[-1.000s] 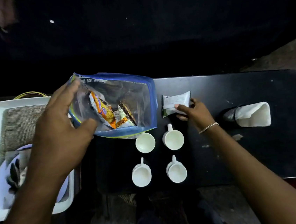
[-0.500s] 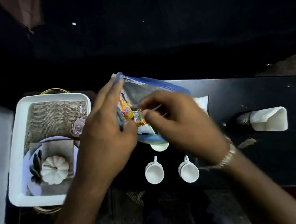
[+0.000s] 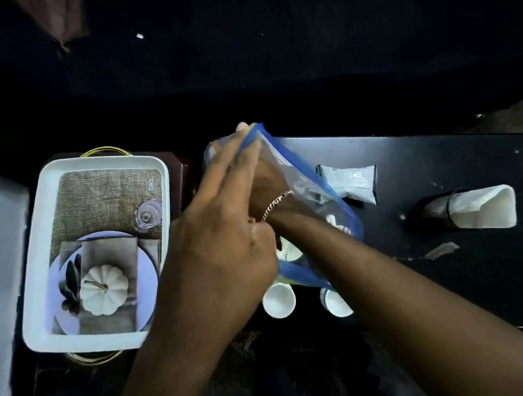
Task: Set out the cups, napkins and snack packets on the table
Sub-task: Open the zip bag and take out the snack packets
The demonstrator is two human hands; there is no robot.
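My left hand (image 3: 225, 230) holds up a clear zip bag with a blue rim (image 3: 325, 204) over the black table (image 3: 471, 272). My right hand (image 3: 268, 184) is thrust inside the bag up to the bracelet; its fingers are hidden, so what they grip is not visible. A white snack packet (image 3: 348, 180) lies on the table just behind the bag. Two white cups (image 3: 279, 300) (image 3: 337, 302) show below the bag, and others are covered by it. A dark holder with white napkins (image 3: 478, 212) lies on its side at the right.
A white tray (image 3: 34, 263) with a printed mat picturing a plate and a white pumpkin sits left of the table. A paper scrap (image 3: 441, 250) lies near the napkin holder. The table's near edge runs under my right forearm.
My right hand left the white packet on the table and went into the bag, which my left hand still holds. The view shifted, so the tray now shows fully.
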